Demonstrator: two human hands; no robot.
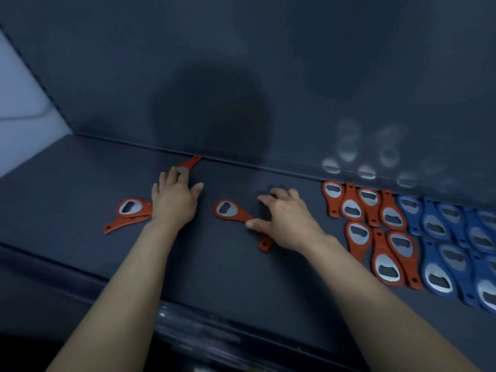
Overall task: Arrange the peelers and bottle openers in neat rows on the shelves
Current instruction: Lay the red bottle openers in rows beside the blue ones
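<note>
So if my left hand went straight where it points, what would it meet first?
The orange bottle opener by the back wall; fingertips of the left hand seem to touch it, though depth is unclear.

Both arms are bare along their whole visible length, with no cloth showing. The left forearm (128, 267) and right forearm (375, 285) are slim and smooth, narrowing toward the wrists. The left hand (174, 202) is small, with slender fingers (197, 187) that taper at the tips. The right hand (284, 218) shows low ridges of knuckle and tendon across its back, and its thumbnail (249, 224) is cut short and rounded. The picture is too soft to show finer skin detail.
</note>
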